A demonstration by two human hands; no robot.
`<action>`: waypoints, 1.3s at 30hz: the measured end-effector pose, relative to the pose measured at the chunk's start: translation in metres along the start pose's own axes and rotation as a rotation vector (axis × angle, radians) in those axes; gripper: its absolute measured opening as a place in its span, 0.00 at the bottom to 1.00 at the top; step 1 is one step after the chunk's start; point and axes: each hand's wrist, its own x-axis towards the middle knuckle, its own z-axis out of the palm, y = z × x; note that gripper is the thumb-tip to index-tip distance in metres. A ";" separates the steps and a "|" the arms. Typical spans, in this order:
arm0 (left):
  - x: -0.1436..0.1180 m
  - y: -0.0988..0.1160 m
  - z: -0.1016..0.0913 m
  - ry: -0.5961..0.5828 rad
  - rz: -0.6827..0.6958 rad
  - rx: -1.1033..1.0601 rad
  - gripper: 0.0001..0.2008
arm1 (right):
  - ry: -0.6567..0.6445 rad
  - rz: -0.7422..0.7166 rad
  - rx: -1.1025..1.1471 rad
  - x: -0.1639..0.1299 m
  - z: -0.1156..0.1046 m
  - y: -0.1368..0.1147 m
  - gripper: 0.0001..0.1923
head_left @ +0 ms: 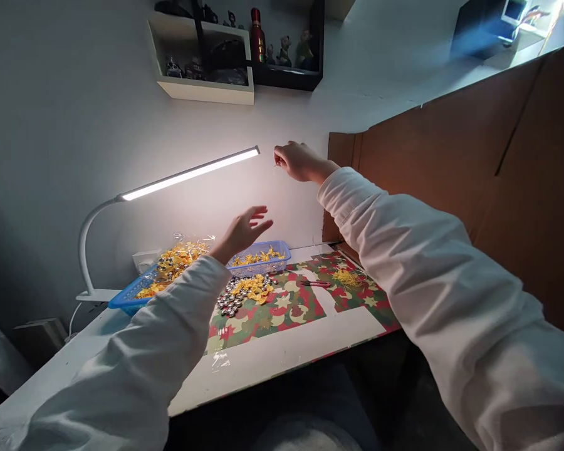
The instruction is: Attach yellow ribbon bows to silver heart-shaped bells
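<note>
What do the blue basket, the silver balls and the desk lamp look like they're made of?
The blue basket looks like moulded plastic, going by its latticed walls and matte colour. The silver balls look like shiny metal, perhaps small bells, since they glint; too small to be sure. The desk lamp has a smooth white neck, plastic or painted metal.

Both arms wear long, loose sleeves of a pale, off-white soft fabric that creases in broad folds. The cuffs end at the wrists, leaving the left hand [244, 230] and the right hand [297, 160] bare, with no rings or watch showing.
</note>
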 end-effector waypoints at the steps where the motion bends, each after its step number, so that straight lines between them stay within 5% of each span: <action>1: 0.013 0.006 0.007 0.059 -0.015 -0.067 0.22 | -0.009 -0.005 -0.017 -0.001 0.000 -0.004 0.08; 3: 0.038 0.019 0.015 0.151 -0.069 -0.195 0.18 | -0.028 -0.028 -0.051 -0.003 0.002 -0.013 0.08; 6: 0.060 0.037 0.017 0.078 -0.182 -0.408 0.12 | -0.077 -0.091 -0.114 -0.008 0.007 -0.025 0.07; 12: 0.052 0.046 0.013 -0.008 -0.284 -0.592 0.17 | -0.122 -0.113 -0.051 -0.013 0.013 -0.031 0.07; 20: 0.041 0.043 0.010 -0.038 -0.254 -0.732 0.15 | 0.053 0.171 0.652 -0.022 0.032 -0.016 0.16; 24: 0.039 0.043 0.009 -0.052 -0.244 -0.730 0.16 | 0.026 0.260 1.000 -0.033 0.055 -0.023 0.19; 30: 0.039 0.038 0.007 -0.034 -0.258 -0.806 0.17 | 0.177 0.315 1.211 -0.024 0.080 -0.042 0.23; 34: 0.018 0.020 0.010 -0.109 -0.380 -0.816 0.15 | 0.353 0.368 1.197 -0.004 0.065 -0.020 0.22; 39: -0.044 -0.015 0.008 -0.353 -0.517 -0.769 0.17 | 0.571 0.473 1.192 -0.008 0.017 0.048 0.10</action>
